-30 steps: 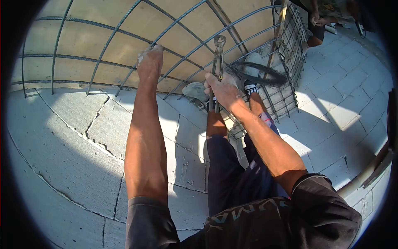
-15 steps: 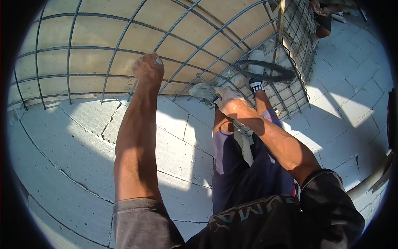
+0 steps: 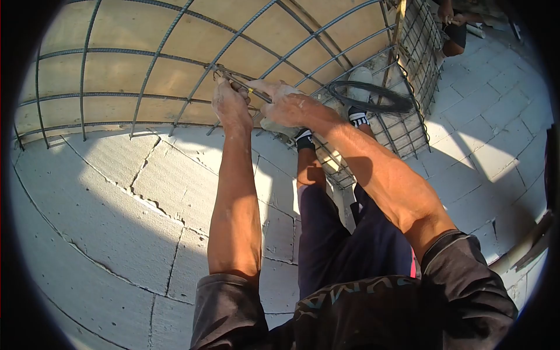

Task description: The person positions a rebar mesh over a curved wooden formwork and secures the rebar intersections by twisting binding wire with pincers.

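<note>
My left hand is closed at a crossing of the rebar mesh, its fingertips pinching a thin tie wire there. Just to its right, my right hand grips a slim metal tying tool with a small yellow mark. The tool's tip reaches the same crossing, close to my left fingertips; its jaw or hook shape is too small to make out. Behind the bars stands a tan board. A coil of dark wire rests on the mesh by my feet, right of both hands.
White blocks with cracked joints pave the floor. My shoes stand among the lower bars, beside a rebar cage on the right. Another person's hands show at the top right. A pale pipe lies at the right edge.
My left hand has moved right and slightly down to the wire at the crossing. My right hand has risen leftward with the tool, bringing its tip to that spot. The view has shifted slightly.
</note>
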A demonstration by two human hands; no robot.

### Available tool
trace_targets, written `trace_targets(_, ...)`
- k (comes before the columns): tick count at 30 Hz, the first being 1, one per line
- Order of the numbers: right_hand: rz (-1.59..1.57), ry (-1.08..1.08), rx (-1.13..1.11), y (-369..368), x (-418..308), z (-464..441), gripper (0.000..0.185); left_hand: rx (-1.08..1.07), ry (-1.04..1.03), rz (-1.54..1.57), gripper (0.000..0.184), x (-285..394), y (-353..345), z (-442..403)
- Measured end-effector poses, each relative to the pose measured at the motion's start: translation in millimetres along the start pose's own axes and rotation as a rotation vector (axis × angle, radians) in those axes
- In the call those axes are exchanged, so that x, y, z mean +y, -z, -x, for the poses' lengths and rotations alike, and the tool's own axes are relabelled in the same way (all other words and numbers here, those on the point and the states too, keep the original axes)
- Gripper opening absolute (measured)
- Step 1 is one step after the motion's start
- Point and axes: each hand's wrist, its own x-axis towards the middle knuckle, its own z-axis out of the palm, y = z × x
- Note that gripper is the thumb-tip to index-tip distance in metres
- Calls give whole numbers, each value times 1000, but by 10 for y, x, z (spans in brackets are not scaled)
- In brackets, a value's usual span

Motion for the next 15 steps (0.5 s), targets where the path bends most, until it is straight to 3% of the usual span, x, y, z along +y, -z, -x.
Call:
trace_targets(4, 274, 28, 72, -24, 4, -24, 68, -25, 95, 429, 40, 15, -76, 72)
trace_targets(7, 501, 61, 159, -55, -8, -13, 68, -150, 75, 471, 38, -54, -14, 47)
trace_targets(13, 561, 67, 215, -159, 125, -25, 64, -195, 79, 384, 29, -128, 37, -21)
trace_targets(15, 441, 34, 416, -261, 176, -72, 54, -201, 92, 395, 29, -99, 35, -14)
